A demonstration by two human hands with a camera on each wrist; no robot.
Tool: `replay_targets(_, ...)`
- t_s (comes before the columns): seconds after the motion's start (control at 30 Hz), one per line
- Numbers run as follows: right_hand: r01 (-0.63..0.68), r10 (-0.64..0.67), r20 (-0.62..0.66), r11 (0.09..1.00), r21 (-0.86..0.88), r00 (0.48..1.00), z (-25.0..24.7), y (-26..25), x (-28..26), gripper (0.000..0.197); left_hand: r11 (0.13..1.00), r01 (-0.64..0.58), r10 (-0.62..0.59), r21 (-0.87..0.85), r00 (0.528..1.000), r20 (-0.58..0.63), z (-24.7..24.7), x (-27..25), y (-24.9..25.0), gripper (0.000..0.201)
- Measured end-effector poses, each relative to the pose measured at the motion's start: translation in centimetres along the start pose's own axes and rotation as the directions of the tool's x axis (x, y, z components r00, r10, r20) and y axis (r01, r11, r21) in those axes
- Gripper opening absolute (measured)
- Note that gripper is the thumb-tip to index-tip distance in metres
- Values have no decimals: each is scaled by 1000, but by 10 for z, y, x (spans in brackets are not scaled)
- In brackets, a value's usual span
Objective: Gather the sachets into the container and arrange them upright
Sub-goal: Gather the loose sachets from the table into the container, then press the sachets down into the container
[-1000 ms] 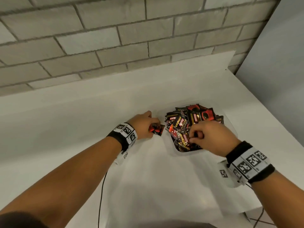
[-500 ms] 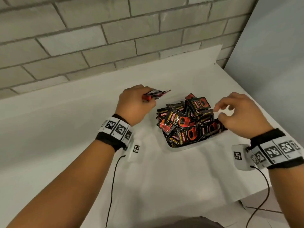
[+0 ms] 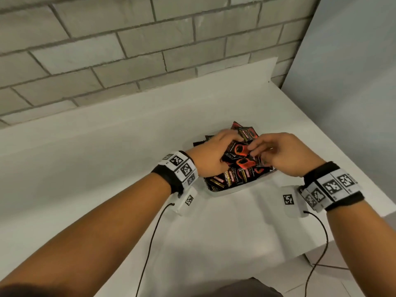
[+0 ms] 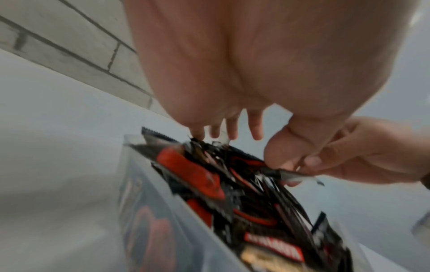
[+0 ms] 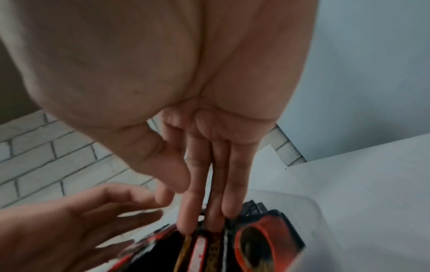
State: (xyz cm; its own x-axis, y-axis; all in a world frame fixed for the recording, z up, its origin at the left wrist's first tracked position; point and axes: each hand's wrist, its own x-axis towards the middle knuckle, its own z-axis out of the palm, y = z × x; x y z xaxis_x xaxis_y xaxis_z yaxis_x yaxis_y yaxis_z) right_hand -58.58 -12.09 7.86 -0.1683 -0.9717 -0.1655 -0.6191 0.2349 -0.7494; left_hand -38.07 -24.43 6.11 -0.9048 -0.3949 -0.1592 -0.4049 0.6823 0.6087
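A clear plastic container (image 3: pixel 227 192) on the white table is heaped with black-and-red sachets (image 3: pixel 240 166); some stand on edge, others lie tilted. Both hands are over the pile. My left hand (image 3: pixel 222 146) covers its left side, and in the left wrist view its straight fingers (image 4: pixel 232 128) touch the sachets' (image 4: pixel 209 174) top edges. My right hand (image 3: pixel 263 151) is at the right side. Its straight fingers (image 5: pixel 214 211) poke down between upright sachets (image 5: pixel 256 244), inside the container's rim (image 5: pixel 309 211). The container wall (image 4: pixel 151 211) shows blurred.
A grey brick wall (image 3: pixel 128 50) runs behind the table (image 3: pixel 85 168) and a plain grey wall (image 3: pixel 353 71) closes the right side. The table's right edge (image 3: pixel 364 174) lies close to the container. Thin black cables (image 3: pixel 150 243) hang from both wristbands.
My left hand, which held a red sachet beside and then above the container, has come down onto the pile. The right hand moved back from the container's right edge onto the sachets.
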Motion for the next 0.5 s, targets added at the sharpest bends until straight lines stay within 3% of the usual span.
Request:
replay_targets(0.07,6,-10,-138,999,-33,990,-9,4,2,34,999,43,-45,-20,988,-150,-12,-8,-2,72)
replay_targets(0.13,-31,-23,-273,981,-190,962,-16,14,7,24,982,187,-184,-22,923,-338,-18,-21,-11,68)
replay_targets(0.17,-85,11,-270,962,-261,963,-18,20,9,31,962,270,-266,-47,880,-393,-19,-29,-18,68)
replay_targets(0.23,-191,148,-146,920,-342,978,-16,28,13,49,905,411,-423,-110,842,-334,-15,-44,-33,79)
replay_targets(0.33,-178,189,-14,893,-414,982,3,26,16,50,881,438,-458,-181,885,-85,0,-63,-46,104)
replay_targets(0.43,-112,128,8,896,-429,992,27,14,9,37,877,431,-457,-212,885,-90,12,-89,-49,127)
replay_targets(0.5,-59,83,40,909,-413,996,42,3,-2,29,864,443,-479,-238,870,-120,16,-112,-54,130)
